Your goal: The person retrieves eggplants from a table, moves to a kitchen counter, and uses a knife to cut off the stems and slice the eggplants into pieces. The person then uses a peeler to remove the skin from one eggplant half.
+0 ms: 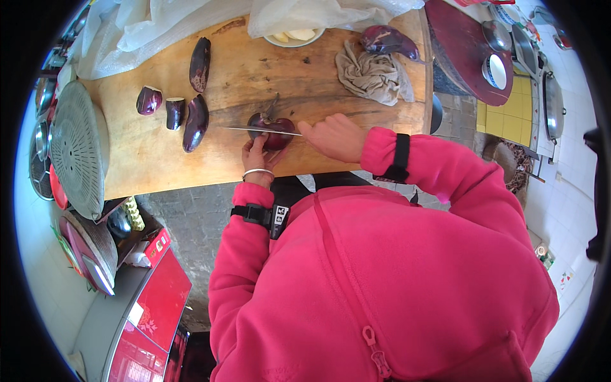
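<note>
My right hand (pixel 334 137) is closed around the handle end of a knife (pixel 262 129), its thin blade lying across a purple eggplant (pixel 281 138) near the table's front edge. The handle is hidden in my fist. From the near side my left hand (pixel 260 153) holds the eggplant, fingers just below the blade. To the left lie a curved eggplant piece (pixel 196 123), a short cut piece (pixel 175 113), a chunk with a pale cut face (pixel 150 100) and a long dark piece (pixel 200 64). Another eggplant (pixel 389 41) rests beside a crumpled cloth (pixel 374 74) at the back right.
On the wooden table (pixel 305 95), a large perforated metal strainer (pixel 79 148) stands at the left edge. Translucent plastic sheeting (pixel 157 28) covers the back, partly over a bowl (pixel 294 43) of pale pieces. At the right, a round dark-red board (pixel 465 52) carries a white bowl (pixel 496 71).
</note>
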### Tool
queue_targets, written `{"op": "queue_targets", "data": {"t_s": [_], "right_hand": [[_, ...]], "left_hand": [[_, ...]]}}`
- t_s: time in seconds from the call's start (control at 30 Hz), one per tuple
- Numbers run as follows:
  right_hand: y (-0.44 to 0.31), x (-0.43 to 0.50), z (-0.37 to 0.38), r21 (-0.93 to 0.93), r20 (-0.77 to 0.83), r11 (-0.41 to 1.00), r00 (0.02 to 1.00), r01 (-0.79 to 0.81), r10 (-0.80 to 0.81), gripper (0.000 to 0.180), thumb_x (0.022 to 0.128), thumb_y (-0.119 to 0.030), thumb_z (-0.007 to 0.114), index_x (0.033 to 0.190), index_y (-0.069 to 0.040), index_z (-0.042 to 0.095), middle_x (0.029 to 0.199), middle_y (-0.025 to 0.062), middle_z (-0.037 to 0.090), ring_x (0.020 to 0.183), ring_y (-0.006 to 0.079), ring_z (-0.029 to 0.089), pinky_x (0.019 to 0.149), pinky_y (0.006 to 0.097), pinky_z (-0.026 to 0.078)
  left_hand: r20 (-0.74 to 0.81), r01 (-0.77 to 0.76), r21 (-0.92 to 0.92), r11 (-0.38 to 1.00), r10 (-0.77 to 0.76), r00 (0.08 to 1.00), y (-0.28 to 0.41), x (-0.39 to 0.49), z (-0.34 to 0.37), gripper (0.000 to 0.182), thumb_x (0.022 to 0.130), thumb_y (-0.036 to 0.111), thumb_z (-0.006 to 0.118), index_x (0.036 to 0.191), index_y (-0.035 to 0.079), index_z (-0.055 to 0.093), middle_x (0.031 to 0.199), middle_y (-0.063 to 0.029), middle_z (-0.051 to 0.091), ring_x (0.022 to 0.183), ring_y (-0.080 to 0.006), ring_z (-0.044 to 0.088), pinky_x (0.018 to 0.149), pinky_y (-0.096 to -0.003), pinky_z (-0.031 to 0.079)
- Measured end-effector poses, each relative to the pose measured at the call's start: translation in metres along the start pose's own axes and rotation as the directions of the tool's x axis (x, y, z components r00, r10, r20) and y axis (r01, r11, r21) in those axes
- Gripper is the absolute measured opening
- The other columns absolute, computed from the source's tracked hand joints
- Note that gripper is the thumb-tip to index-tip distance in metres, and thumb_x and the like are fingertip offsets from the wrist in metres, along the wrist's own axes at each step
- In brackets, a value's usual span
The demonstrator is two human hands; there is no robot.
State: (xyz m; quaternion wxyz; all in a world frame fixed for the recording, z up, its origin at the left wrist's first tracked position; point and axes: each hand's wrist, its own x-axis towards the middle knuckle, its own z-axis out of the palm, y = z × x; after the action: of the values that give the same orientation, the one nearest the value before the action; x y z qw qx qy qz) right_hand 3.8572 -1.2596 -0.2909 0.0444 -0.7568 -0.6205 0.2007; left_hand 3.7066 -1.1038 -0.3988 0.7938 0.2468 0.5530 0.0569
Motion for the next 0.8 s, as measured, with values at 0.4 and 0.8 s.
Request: {"op": "queue_targets", "data": {"t_s": [0.4,0.8], "right_hand": [[0.034,0.058,0.070,0.277,0.097,0.959,0.995,-0.063,0.038,0.025,0.091,-0.026,0.053,0.099,-0.004,0.045,0.069,0.0202,0.063,0.066,0.0432,0.061,0.059,0.0538,0.045],[0.042,0.024,0.088,0.248,-0.005,0.961,0.991,-0.125,0.130,0.022,0.088,-0.024,0.054,0.097,-0.005,0.049,0.071,0.0217,0.063,0.064,0.0430,0.061,0.058,0.0553,0.046]], "left_hand": [[0.135,-0.060,-0.094,0.994,0.073,0.988,-0.009,0.000,-0.021,0.053,0.080,0.007,0.069,0.123,0.001,0.038,0.119,-0.0200,0.051,0.105,-0.0381,0.060,0.083,-0.0550,0.058],[0.185,-0.117,-0.087,0.989,0.131,0.974,-0.020,-0.007,-0.034,0.058,0.080,0.004,0.066,0.131,0.007,0.038,0.124,-0.0172,0.050,0.113,-0.0367,0.056,0.090,-0.0562,0.054]]}}
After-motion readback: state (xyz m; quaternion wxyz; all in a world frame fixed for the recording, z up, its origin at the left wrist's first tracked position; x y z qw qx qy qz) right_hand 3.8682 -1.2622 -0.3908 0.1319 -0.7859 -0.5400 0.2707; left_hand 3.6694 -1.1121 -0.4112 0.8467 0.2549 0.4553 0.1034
